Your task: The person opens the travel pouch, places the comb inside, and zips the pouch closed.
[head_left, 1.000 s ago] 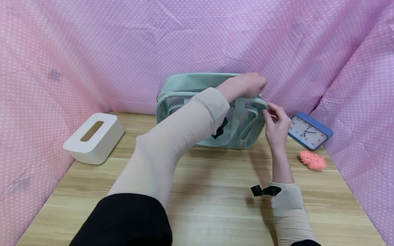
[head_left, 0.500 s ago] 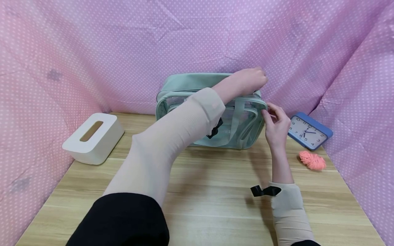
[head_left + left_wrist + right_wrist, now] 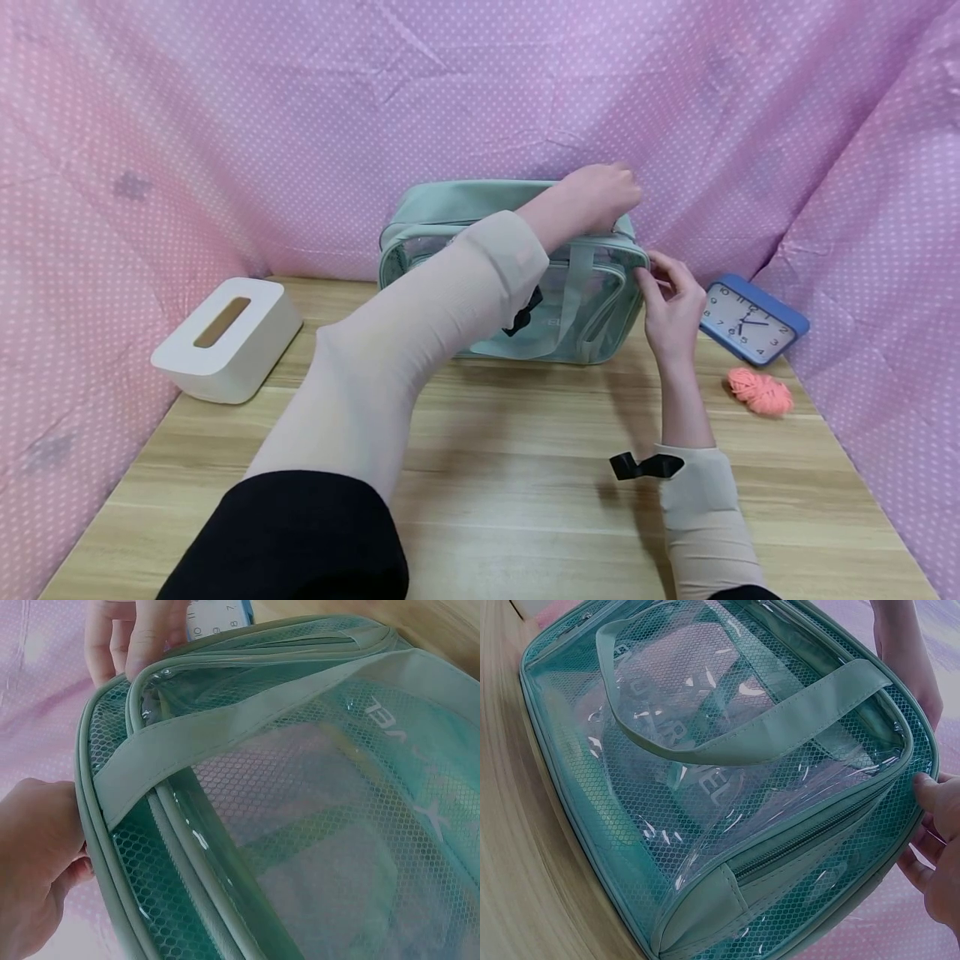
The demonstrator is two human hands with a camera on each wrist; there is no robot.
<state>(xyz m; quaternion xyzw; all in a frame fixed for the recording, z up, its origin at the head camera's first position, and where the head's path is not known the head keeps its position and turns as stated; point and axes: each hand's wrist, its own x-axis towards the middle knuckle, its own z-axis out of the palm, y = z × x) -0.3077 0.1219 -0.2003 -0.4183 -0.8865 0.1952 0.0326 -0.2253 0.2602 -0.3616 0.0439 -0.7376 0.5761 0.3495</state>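
Observation:
A mint-green bag with clear mesh panels stands upright at the back of the table. Over its top, near the right end, is my left hand, fingers curled. The left wrist view shows that hand gripping at the bag's top edge; its fingertips are hidden behind the edge. My right hand pinches the bag's upper right corner between thumb and fingers, seen also in the right wrist view, where the hand holds the bag's edge. A zipper runs along a front pocket.
On the wooden table, a white tissue box stands at the left. A blue clock and a pink yarn bundle lie right of my right hand. Pink dotted cloth hangs behind and at both sides.
My left hand has risen a little and shifted slightly left above the bag's top. The right hand keeps its hold on the corner, and the bag has barely moved.

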